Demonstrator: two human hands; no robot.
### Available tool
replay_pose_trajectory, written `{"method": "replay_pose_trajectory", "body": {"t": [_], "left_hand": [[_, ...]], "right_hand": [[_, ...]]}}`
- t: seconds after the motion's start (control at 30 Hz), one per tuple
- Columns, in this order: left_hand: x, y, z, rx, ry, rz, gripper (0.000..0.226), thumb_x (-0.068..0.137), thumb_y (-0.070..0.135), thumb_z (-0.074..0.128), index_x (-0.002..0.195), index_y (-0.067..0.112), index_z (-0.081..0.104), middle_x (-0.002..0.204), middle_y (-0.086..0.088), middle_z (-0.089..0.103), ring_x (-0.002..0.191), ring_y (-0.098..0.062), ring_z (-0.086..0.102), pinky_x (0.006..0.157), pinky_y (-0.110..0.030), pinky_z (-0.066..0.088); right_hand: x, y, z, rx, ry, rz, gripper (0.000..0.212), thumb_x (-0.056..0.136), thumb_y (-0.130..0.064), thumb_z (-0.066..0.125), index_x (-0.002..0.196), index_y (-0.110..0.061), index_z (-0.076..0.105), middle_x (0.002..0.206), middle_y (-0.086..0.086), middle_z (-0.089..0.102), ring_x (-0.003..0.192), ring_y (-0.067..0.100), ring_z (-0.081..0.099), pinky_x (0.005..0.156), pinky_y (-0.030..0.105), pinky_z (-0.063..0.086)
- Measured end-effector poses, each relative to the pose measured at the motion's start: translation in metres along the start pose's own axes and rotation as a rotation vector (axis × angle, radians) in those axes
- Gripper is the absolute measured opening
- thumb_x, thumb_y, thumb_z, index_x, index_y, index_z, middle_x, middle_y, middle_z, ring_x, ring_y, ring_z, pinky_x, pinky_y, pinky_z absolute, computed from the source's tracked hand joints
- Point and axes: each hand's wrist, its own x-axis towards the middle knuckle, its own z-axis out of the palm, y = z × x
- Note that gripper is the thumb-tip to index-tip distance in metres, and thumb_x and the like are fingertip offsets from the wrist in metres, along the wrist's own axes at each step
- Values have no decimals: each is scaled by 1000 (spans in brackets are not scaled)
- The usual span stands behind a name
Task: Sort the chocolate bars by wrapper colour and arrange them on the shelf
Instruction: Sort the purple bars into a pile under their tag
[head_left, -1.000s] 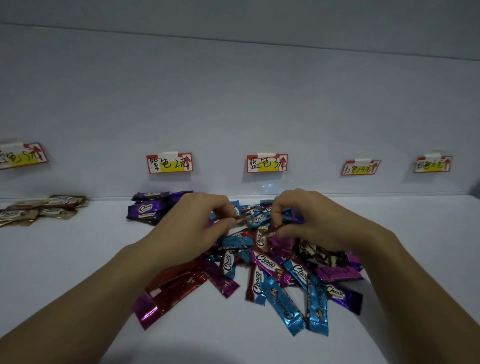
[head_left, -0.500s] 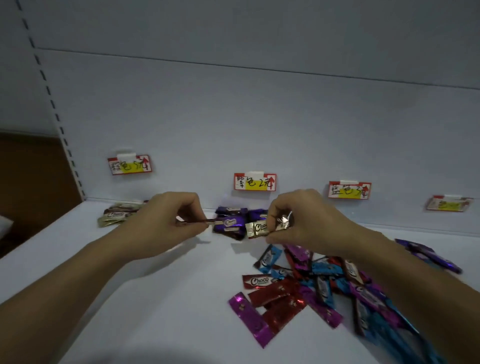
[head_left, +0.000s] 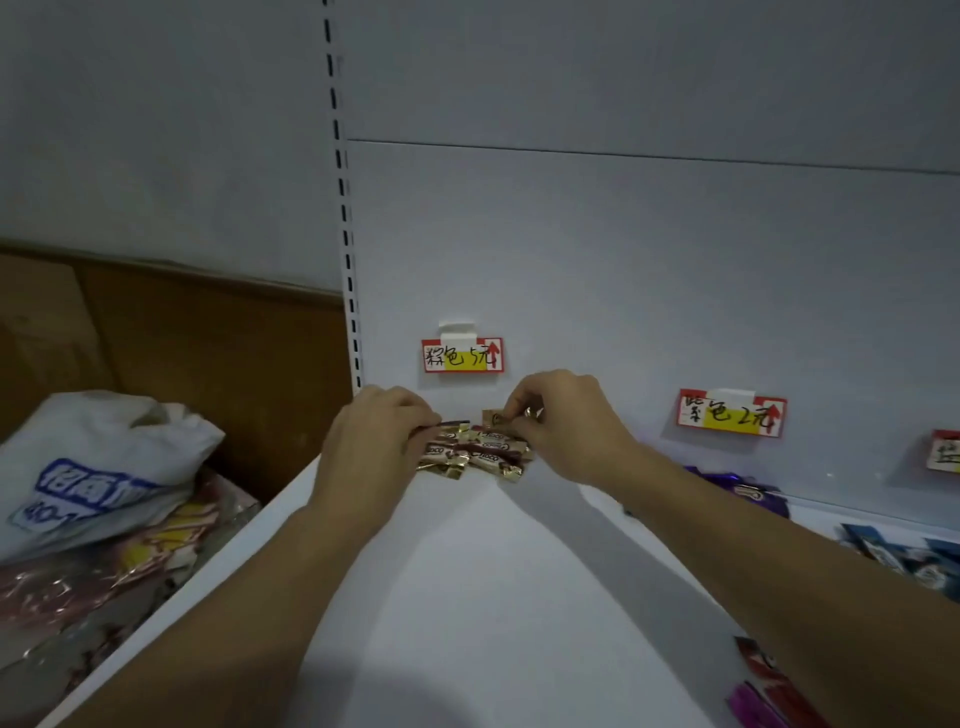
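White shelf board (head_left: 467, 597) runs back to a pale back panel (head_left: 623, 249), where a red-and-yellow handwritten price tag (head_left: 462, 356) is taped. Directly below that tag lies a small pile of gold-and-brown wrapped chocolate bars (head_left: 475, 460), against the back of the shelf. Both hands are at the pile: the left hand (head_left: 374, 441) has its fingers curled, pinching a bar at the pile's left edge, and the right hand (head_left: 566, 431) pinches a gold-wrapped bar (head_left: 493, 417) just above the heap. Further right, purple-wrapped bars (head_left: 748, 491) lie beneath a second price tag (head_left: 730, 414), and blue-wrapped bars (head_left: 893, 551) lie near the frame's edge. Off the shelf's left side sits a white plastic bag with blue print (head_left: 104, 467).
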Motion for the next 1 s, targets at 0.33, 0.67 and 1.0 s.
{"method": "replay_pose_trajectory", "body": {"t": [0.33, 0.67, 1.0], "left_hand": [[-18, 2, -10, -3, -256, -107, 12, 89, 31, 73, 98, 30, 80, 101, 5, 67, 92, -17, 60, 76, -41, 55], [-21, 89, -8, 42, -397, 187, 40, 100, 47, 52, 137, 33, 60, 141, 15, 53, 127, -11, 44, 106, -32, 40], [10, 276, 52, -107, -476, 486, 42, 99, 44, 52, 138, 30, 56, 133, 10, 55, 120, -16, 49, 99, -42, 47]], "right_hand": [[-7, 8, 18, -88, -14, 51, 17, 86, -19, 74, 103, -22, 72, 96, -6, 57, 87, 13, 51, 74, 25, 37], [-101, 69, -89, -264, -46, -83, 17, 92, -17, 67, 104, -28, 68, 100, -14, 54, 85, 8, 51, 77, 27, 43], [-226, 182, -208, -408, 78, 125, 23, 95, -11, 62, 111, -26, 67, 112, -7, 62, 102, 17, 55, 85, 32, 42]]}}
